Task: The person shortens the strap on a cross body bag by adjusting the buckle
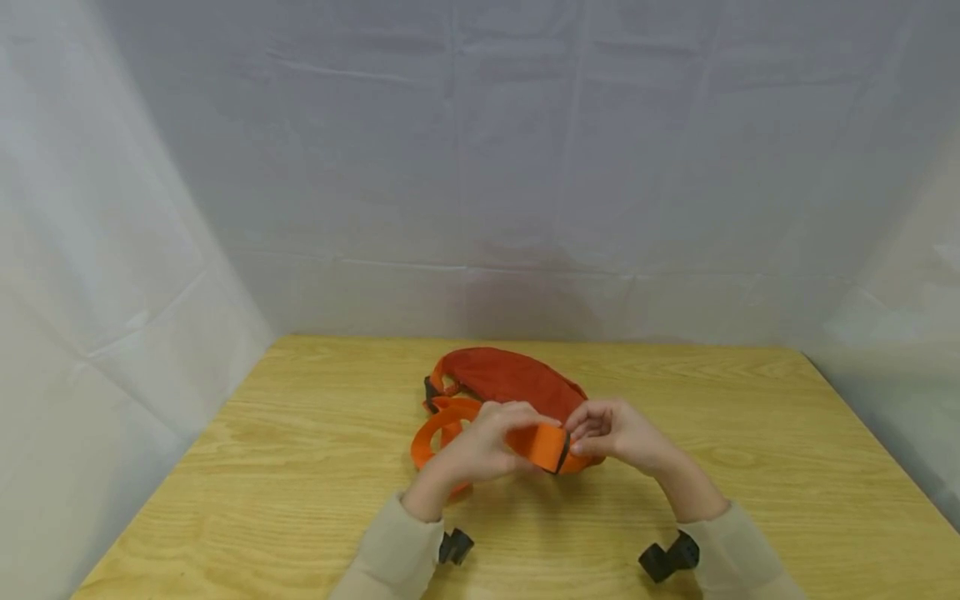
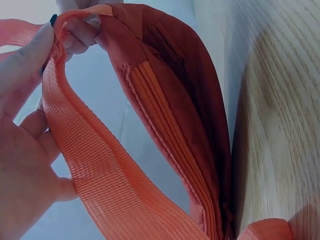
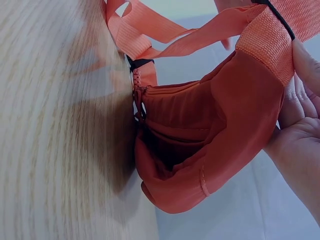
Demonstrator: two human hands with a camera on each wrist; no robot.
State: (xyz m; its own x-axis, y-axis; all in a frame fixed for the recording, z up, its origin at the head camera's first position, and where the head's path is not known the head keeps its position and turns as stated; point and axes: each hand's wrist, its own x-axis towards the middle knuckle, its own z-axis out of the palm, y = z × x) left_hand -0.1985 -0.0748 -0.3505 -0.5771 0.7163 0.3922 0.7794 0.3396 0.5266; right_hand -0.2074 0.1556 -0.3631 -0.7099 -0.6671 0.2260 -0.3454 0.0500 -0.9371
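Observation:
A red waist bag (image 1: 510, 375) lies on the table in front of both hands, one end lifted off the wood. My left hand (image 1: 487, 442) holds its orange webbing strap (image 2: 115, 170), which is folded into a loop by the fingers. Close beside it, my right hand (image 1: 618, 433) pinches the strap's base where it joins the bag, fingertips next to a thin black slider (image 1: 562, 454). In the right wrist view the bag's pocket (image 3: 172, 150) gapes somewhat. A zipper (image 2: 170, 135) runs along the bag's side in the left wrist view.
Slack strap (image 1: 423, 442) lies in loops left of the bag, near a black buckle (image 1: 430, 393). The wooden table (image 1: 300, 450) meets pale sheeting (image 1: 450, 208) at the back and sides. Black wrist devices (image 1: 670, 557) sit below the sleeves.

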